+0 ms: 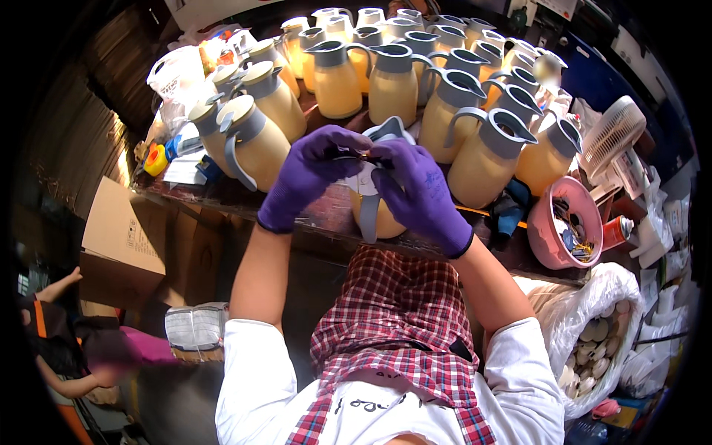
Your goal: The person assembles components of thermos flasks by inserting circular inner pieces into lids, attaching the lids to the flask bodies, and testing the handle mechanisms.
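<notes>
My left hand (315, 172) and my right hand (421, 185), both in purple gloves, meet over the table's front edge with fingers pinched close together. Between them is a small pale grey, lid-like piece (363, 181); a tiny dark, coppery bit shows at the fingertips, too small to name. Just beneath stands a cream jug (391, 224) with a grey spout rim and a grey handle pointing toward me. My hands cover much of its top. To the left, a lidded jug (259, 144) is nearest my left hand; to the right, a lidless jug (486, 167) stands beside my right hand.
Several more cream jugs (337, 81) crowd the dark table (326, 216). At right are a pink basin (545, 241) of small parts, a white fan (612, 137) and a plastic-lined sack (612, 285) of round pieces. A cardboard box (122, 230) and another person's arm (70, 386) are at left.
</notes>
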`<state>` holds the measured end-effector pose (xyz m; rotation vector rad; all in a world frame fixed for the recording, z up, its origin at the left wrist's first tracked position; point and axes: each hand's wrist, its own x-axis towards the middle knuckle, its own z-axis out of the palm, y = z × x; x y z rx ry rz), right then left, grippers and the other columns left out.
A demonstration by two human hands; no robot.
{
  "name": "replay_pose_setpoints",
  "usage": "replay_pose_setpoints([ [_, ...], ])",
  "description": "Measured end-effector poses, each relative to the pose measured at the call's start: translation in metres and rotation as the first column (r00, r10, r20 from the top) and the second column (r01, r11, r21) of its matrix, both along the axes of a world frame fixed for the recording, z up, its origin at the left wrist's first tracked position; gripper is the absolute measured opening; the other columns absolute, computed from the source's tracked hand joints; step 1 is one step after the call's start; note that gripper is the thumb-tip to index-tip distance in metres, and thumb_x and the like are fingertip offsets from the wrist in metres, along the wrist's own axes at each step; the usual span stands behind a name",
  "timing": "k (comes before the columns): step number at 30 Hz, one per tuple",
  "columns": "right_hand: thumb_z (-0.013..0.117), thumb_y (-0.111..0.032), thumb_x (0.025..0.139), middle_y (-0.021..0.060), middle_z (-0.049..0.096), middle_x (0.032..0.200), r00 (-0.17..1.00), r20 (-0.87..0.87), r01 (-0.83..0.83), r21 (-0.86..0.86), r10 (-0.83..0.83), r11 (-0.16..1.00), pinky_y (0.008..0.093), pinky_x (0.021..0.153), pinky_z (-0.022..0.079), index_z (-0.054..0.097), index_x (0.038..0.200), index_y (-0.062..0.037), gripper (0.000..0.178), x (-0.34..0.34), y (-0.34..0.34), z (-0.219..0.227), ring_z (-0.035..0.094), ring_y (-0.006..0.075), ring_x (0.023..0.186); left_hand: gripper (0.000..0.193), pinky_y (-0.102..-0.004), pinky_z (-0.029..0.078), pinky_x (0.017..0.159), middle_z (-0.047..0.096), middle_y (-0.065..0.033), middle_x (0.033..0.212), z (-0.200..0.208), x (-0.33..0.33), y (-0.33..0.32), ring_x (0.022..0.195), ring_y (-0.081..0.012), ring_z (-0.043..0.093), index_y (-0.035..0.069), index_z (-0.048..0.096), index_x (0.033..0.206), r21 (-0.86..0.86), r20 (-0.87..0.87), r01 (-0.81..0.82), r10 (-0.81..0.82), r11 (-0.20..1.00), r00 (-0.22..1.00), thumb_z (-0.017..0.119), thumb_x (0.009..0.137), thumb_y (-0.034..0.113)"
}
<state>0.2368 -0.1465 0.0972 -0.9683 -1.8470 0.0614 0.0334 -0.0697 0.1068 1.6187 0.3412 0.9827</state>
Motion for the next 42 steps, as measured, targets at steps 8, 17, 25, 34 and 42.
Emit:
replay_pose_setpoints([
  [8, 0.069, -0.013, 0.087, 0.0149, 0.066, 0.114, 1.0, -0.006, -0.023, 0.018, 0.023, 1.0, 0.0449, 0.098, 0.046, 0.057, 0.123, -0.0064, 0.039, 0.0, -0.012, -0.005, 0.063, 0.0369, 0.107, 0.02, -0.0294, 0.053, 0.096, 0.073, -0.0071, 0.112, -0.002, -0.033, 0.024, 0.106, -0.0136, 0.067, 0.001, 0.069, 0.114, 0.154, 0.068, -0.092, 0.082, 0.984, 0.994, 0.063, 0.096, -0.006],
  [17, 0.071, -0.015, 0.081, 0.0196, 0.06, 0.127, 0.999, -0.031, 0.022, 0.209, -0.016, 0.978, 0.0489, 0.103, 0.044, 0.065, 0.116, -0.0092, 0.036, 0.036, -0.069, -0.021, 0.056, 0.038, 0.121, 0.037, -0.0356, 0.05, 0.102, 0.064, -0.0145, 0.133, -0.066, -0.014, 0.026, 0.117, -0.0243, 0.063, -0.003, 0.063, 0.13, 0.538, -0.011, -0.526, 0.629, 0.659, 0.777, 0.052, 0.095, 0.003],
  [25, 0.063, -0.012, 0.095, 0.0143, 0.062, 0.13, 0.259, 0.025, 0.926, -0.292, -0.965, 0.241, 0.0365, 0.106, 0.044, 0.061, 0.134, -0.0004, 0.041, 0.405, -0.403, -0.165, 0.058, 0.0243, 0.119, 0.042, -0.037, 0.041, 0.106, 0.055, -0.0111, 0.134, -0.147, 0.013, -0.128, 0.118, -0.0219, 0.052, -0.001, 0.046, 0.141, 0.18, -0.164, -0.671, 0.695, 0.719, 0.7, 0.057, 0.1, 0.005],
  [34, 0.049, -0.024, 0.104, 0.0199, 0.062, 0.139, 0.096, 0.633, 0.995, -0.054, -0.768, 0.08, 0.0396, 0.107, 0.047, 0.057, 0.138, 0.0046, 0.045, 0.551, -0.559, -0.415, 0.059, 0.0362, 0.126, 0.047, -0.0347, 0.042, 0.106, 0.057, -0.0099, 0.138, -0.159, 0.023, -0.09, 0.124, -0.0193, 0.054, 0.004, 0.056, 0.135, -0.005, 0.139, -0.675, 0.669, 0.738, 0.73, 0.073, 0.097, 0.023],
  [42, 0.049, -0.028, 0.107, 0.0146, 0.059, 0.136, 0.217, -0.849, 0.493, -0.33, -0.482, 0.805, 0.0401, 0.111, 0.042, 0.052, 0.141, -0.0027, 0.043, 0.322, -0.358, -0.148, 0.056, 0.0268, 0.126, 0.055, -0.0353, 0.043, 0.107, 0.058, -0.0156, 0.144, -0.099, 0.029, -0.187, 0.126, -0.0216, 0.058, -0.001, 0.064, 0.123, -0.146, -0.092, -0.207, 0.195, 0.967, 0.976, 0.072, 0.095, 0.046],
])
